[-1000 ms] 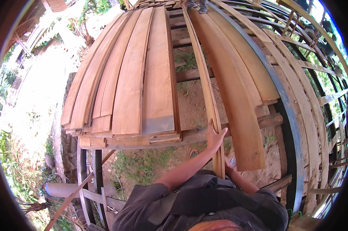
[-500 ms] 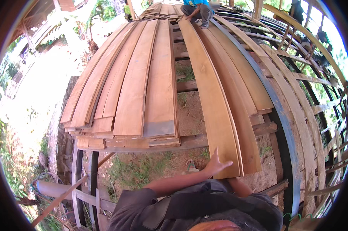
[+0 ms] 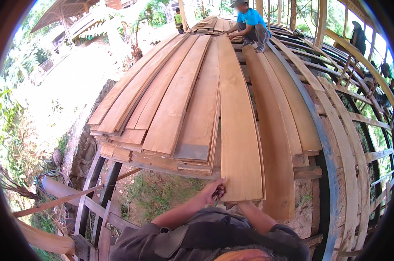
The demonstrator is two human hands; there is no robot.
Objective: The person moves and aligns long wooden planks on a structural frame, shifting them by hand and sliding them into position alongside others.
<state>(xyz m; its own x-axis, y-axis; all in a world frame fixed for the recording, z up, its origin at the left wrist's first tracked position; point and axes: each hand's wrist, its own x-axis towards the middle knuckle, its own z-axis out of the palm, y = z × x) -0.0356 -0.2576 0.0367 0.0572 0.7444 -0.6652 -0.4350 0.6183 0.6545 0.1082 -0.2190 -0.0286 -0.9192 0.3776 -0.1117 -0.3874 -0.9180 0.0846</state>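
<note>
Curling left hand (image 3: 213, 190) by left edge of board (image 3: 238, 126); can't tell if pinching, nor with right hand (image 3: 246, 207), mostly hidden underneath. Overhanging near edge of crossbeam (image 3: 308, 173). Could twist or drop if edge-held only.

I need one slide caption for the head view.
Left hand at the near end of a long wooden board, beside stacked planks; a co-worker crouches near the far end.
</note>
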